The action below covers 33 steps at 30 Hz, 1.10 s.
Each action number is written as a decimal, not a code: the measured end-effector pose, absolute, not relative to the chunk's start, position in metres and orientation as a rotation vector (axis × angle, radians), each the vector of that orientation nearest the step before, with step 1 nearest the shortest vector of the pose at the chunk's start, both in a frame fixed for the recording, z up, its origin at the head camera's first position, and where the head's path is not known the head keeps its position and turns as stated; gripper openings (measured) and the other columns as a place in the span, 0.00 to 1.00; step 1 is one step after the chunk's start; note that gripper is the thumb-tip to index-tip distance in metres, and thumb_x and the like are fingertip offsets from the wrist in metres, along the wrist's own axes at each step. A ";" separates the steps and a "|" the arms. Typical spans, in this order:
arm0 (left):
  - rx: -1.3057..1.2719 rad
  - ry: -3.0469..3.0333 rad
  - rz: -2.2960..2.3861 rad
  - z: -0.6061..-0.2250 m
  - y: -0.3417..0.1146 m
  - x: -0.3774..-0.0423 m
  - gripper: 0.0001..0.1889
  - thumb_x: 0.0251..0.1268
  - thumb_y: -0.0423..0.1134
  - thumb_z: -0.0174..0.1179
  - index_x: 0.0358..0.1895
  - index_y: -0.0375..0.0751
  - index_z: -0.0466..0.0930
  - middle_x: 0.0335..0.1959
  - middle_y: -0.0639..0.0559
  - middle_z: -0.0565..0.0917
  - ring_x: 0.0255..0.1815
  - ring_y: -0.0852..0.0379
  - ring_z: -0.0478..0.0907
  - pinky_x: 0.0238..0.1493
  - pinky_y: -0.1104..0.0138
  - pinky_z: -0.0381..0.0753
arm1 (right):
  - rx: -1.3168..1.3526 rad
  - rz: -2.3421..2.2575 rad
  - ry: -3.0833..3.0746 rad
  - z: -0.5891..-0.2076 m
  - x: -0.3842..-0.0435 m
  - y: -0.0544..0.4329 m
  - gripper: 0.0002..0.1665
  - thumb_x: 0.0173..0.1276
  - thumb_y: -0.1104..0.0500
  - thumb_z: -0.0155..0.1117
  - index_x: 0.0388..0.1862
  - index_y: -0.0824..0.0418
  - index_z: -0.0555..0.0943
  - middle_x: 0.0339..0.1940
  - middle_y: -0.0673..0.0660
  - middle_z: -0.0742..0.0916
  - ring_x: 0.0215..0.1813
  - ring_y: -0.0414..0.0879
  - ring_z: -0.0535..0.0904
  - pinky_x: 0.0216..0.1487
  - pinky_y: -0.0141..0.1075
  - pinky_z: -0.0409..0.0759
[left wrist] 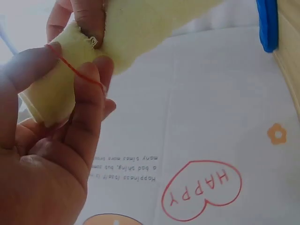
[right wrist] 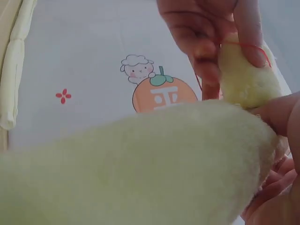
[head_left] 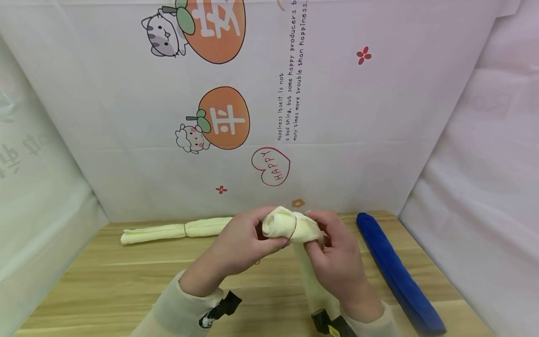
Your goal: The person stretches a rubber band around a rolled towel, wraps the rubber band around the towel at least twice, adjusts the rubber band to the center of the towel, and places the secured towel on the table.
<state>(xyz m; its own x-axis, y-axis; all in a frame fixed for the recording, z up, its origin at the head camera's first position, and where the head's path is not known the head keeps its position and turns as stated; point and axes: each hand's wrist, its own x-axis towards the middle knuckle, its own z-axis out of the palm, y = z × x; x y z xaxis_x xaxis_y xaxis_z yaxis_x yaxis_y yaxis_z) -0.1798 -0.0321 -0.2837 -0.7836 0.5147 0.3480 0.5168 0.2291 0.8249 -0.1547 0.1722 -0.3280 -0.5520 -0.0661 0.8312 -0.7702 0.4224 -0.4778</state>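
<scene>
Both hands hold a pale yellow towel (head_left: pixel 280 224) up over the table. One end is rolled, and its spiral edge faces left. Around that roll runs a thin red band (left wrist: pixel 77 72), with fingers of my left hand (head_left: pixel 240 243) hooked at it while they grip the roll. My right hand (head_left: pixel 338 257) pinches the towel just to the right of the band, thumb in front. From there a loose length of the towel (right wrist: pixel 140 164) hangs down past the right wrist. Frayed threads show near the right fingertips in the left wrist view.
Along the table's back left lies another pale yellow rolled towel (head_left: pixel 164 232), tied around its middle. A folded blue towel (head_left: pixel 400 276) lies lengthwise at the right edge of the wooden table (head_left: pixel 118 281). White printed cloth (head_left: pixel 328 117) encloses the back and sides.
</scene>
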 end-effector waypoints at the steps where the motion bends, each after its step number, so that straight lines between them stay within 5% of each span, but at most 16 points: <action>1: -1.050 -2.443 -1.707 -0.284 -0.032 -0.180 0.19 0.61 0.37 0.71 0.55 0.47 0.81 0.38 0.55 0.83 0.31 0.59 0.78 0.31 0.64 0.81 | 0.707 1.209 -1.908 -0.328 -0.154 0.172 0.30 0.60 0.82 0.60 0.58 0.60 0.77 0.42 0.54 0.85 0.20 0.38 0.69 0.15 0.28 0.68; 4: -1.147 -2.420 -1.722 -0.286 -0.032 -0.181 0.14 0.65 0.33 0.66 0.53 0.42 0.82 0.42 0.55 0.84 0.38 0.59 0.81 0.40 0.63 0.83 | 0.659 1.357 -1.902 -0.326 -0.151 0.173 0.29 0.62 0.82 0.59 0.59 0.61 0.75 0.41 0.57 0.85 0.19 0.39 0.70 0.16 0.29 0.69; 8: -1.350 -2.445 -1.319 -0.291 -0.036 -0.183 0.07 0.65 0.31 0.61 0.41 0.42 0.86 0.44 0.60 0.84 0.46 0.64 0.80 0.50 0.66 0.80 | 0.505 1.556 -1.889 -0.320 -0.148 0.172 0.25 0.63 0.81 0.60 0.57 0.64 0.74 0.46 0.58 0.83 0.29 0.43 0.79 0.23 0.32 0.75; 15: -1.482 -2.201 -1.115 -0.302 -0.043 -0.182 0.07 0.62 0.30 0.62 0.36 0.48 0.82 0.41 0.63 0.84 0.47 0.65 0.79 0.60 0.61 0.71 | 0.254 1.715 -1.829 -0.312 -0.145 0.173 0.22 0.64 0.79 0.63 0.55 0.67 0.73 0.45 0.59 0.82 0.39 0.48 0.83 0.34 0.33 0.81; 21: -1.500 -1.760 -2.021 -0.315 -0.044 -0.181 0.13 0.67 0.22 0.55 0.47 0.39 0.83 0.37 0.55 0.85 0.39 0.59 0.82 0.54 0.60 0.77 | 0.221 1.857 -1.757 -0.311 -0.144 0.174 0.23 0.65 0.79 0.61 0.56 0.70 0.70 0.45 0.61 0.81 0.42 0.45 0.82 0.41 0.32 0.81; 28: -1.713 -0.609 -2.768 -0.329 -0.022 -0.180 0.19 0.73 0.19 0.42 0.55 0.37 0.80 0.56 0.44 0.83 0.56 0.51 0.80 0.69 0.58 0.64 | 0.258 2.050 -1.673 -0.314 -0.147 0.169 0.22 0.65 0.80 0.60 0.54 0.68 0.68 0.45 0.61 0.80 0.44 0.50 0.82 0.43 0.37 0.83; 33: -1.248 -0.397 -3.017 -0.329 -0.003 -0.171 0.19 0.75 0.23 0.46 0.56 0.42 0.84 0.56 0.48 0.83 0.43 0.58 0.86 0.56 0.64 0.78 | 0.264 2.042 -1.699 -0.315 -0.147 0.163 0.22 0.65 0.80 0.60 0.54 0.68 0.67 0.46 0.63 0.79 0.45 0.51 0.82 0.44 0.38 0.83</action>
<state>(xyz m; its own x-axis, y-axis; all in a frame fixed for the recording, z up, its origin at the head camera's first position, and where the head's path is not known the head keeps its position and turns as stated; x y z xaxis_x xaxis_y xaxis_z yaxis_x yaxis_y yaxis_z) -0.1713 -0.0031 -0.3291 -0.7027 0.2264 0.6745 -0.0440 -0.9600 0.2764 -0.1465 0.1628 -0.3151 -0.8721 0.2292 0.4324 -0.4669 -0.1248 -0.8755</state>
